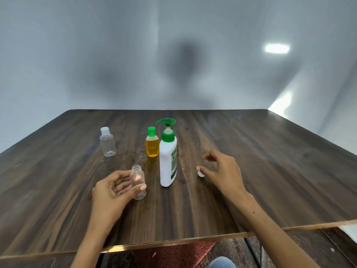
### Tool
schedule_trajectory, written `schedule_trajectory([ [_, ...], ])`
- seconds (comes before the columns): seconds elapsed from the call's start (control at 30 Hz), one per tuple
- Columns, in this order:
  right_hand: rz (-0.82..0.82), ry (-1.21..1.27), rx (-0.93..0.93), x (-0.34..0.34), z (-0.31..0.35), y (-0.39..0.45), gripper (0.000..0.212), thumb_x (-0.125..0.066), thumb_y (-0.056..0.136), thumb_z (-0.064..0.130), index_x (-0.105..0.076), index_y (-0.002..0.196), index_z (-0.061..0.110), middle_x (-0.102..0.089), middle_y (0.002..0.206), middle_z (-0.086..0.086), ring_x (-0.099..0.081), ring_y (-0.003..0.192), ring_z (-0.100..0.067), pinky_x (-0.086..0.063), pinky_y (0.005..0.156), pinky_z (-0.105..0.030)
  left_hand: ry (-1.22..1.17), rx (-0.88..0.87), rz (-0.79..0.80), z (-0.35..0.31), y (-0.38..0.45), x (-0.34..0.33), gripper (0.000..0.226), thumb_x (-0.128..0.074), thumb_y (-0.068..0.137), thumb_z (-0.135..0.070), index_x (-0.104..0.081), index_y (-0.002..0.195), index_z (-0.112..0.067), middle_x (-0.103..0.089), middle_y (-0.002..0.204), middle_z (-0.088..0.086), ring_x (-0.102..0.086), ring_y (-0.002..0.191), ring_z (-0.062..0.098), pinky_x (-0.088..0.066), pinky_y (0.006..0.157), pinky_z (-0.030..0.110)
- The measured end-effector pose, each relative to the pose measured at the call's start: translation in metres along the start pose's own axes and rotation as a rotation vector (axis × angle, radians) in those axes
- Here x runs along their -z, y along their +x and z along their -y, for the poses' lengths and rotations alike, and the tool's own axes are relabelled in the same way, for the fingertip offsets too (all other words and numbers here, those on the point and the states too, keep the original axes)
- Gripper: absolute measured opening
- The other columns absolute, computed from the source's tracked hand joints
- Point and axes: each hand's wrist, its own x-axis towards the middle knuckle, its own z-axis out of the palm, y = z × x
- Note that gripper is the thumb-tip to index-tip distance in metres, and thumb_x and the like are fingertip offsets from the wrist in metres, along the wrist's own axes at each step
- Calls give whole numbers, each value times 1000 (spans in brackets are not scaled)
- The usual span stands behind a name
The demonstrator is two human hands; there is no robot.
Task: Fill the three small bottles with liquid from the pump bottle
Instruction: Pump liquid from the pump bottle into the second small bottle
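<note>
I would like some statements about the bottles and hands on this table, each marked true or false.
1. The left hand holds an uncapped clear small bottle. True.
2. The white pump bottle with green pump lies on its side. False: it stands upright.
3. The small bottle of yellow liquid has a green cap. True.
4. The capped clear empty bottle stands right of the pump bottle. False: left.

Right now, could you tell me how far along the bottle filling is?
One looks done: the green-capped small bottle holds yellow liquid and is closed. In hand: the left hand holds the open, empty clear bottle beside the pump bottle; its white cap lies on the table by the right hand. Left: that bottle and the capped, empty clear bottle.
</note>
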Motion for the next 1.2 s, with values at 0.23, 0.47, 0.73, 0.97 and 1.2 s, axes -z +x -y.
schedule_trajectory([
  [0.23, -189, 194, 394, 7, 68, 39, 26, -63, 91, 22, -63, 114, 12, -61, 120, 4, -57, 109, -8, -48, 92, -25, -60, -40, -104, -14, 9, -6, 40, -85, 58, 1, -73, 94, -11, -77, 87, 2, -74, 85, 18, -58, 77, 23],
  [0.47, -82, 91, 502, -5, 93, 61, 54, -31, 97, 48, -47, 137, 16, -42, 145, 5, -37, 133, -8, -36, 107, -29, -8, -145, -86, -46, 47, -19, 39, -86, 66, -9, -73, 101, -18, -76, 93, -3, -72, 89, 13, -57, 80, 25],
  [0.73, 58, 9, 562, -3, 92, 63, 77, -12, 92, 68, -29, 146, 15, -25, 153, 4, -22, 140, -3, -20, 115, -30, 45, -129, -90, -47, 59, -34, 47, -91, 59, -16, -74, 103, -16, -76, 92, -4, -71, 88, 9, -58, 85, 32],
  [0.97, 51, 17, 576, -2, 94, 62, 79, -14, 92, 68, -41, 141, 11, -38, 147, 0, -33, 136, -9, -28, 112, -35, 65, -115, -98, -49, 66, -38, 54, -89, 53, -32, -75, 103, -16, -76, 92, -4, -72, 89, 11, -58, 86, 40],
  [1.2, 21, 22, 547, -4, 97, 60, 79, -16, 91, 68, -48, 136, 11, -47, 141, -3, -42, 131, -19, -35, 107, -38, 81, -111, -123, -51, 66, -37, 48, -90, 60, -20, -75, 105, -15, -75, 94, -5, -71, 89, 7, -58, 86, 35],
])
